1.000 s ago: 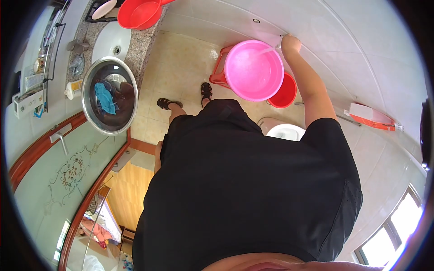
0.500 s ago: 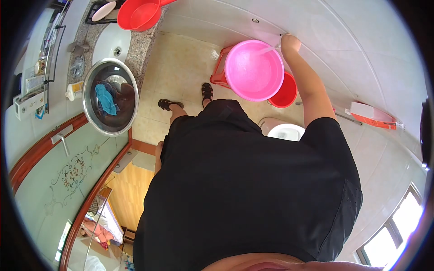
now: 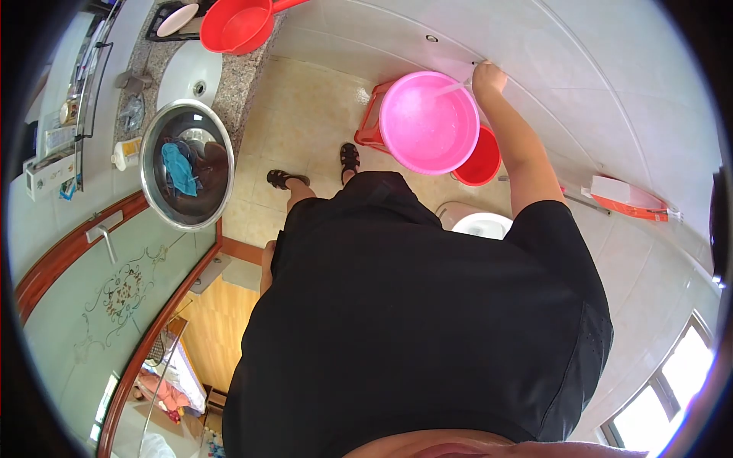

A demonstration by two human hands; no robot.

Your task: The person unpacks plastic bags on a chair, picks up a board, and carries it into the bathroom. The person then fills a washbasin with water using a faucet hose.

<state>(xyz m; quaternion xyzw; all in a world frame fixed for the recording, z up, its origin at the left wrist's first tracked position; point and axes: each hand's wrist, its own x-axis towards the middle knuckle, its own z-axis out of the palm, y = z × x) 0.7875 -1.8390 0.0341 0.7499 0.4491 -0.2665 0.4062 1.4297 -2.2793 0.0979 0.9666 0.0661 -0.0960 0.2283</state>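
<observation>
My right hand (image 3: 489, 79) is closed around a tap on the tiled wall, and most of the tap is hidden under the fingers. From it a pale stream of water (image 3: 452, 88) runs into a pink basin (image 3: 429, 153) just to the left. The basin holds water and rests on a red plastic stool (image 3: 371, 118). Half tucked under the basin's edge is a red bucket (image 3: 481, 160). Of my left hand (image 3: 268, 263) only a sliver of skin shows beside my black clothing; its fingers are hidden.
A steel basin (image 3: 145, 179) with blue cloth and dark items stands by the white sink (image 3: 172, 88). A red dipper (image 3: 237, 29) lies on the speckled counter (image 3: 246, 91). The toilet (image 3: 482, 226) is low on my right, the glass door (image 3: 84, 282) on my left.
The view has shifted very slightly. My right hand stays at the tap and water keeps running into the pink basin.
</observation>
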